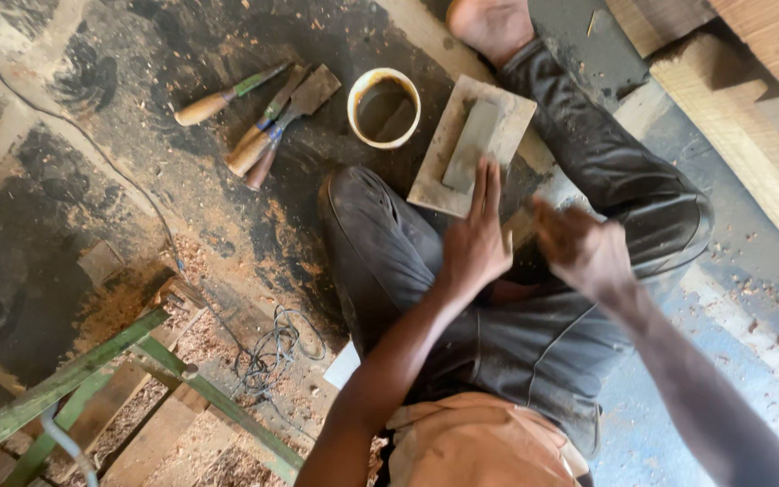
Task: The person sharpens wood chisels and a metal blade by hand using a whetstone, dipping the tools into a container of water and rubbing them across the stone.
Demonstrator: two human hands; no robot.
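The left hand (474, 236) lies open, fingers flat on the grey sharpening stone (471, 144) set in its wooden block (514, 115) (propped against the knee). The blurred right hand (581, 248) beside it: grip unclear.

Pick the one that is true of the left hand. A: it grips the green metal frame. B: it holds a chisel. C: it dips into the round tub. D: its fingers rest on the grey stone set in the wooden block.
D: the left hand lies with its fingers on the grey stone in the wooden block, while the chisels and round tub lie apart on the floor.
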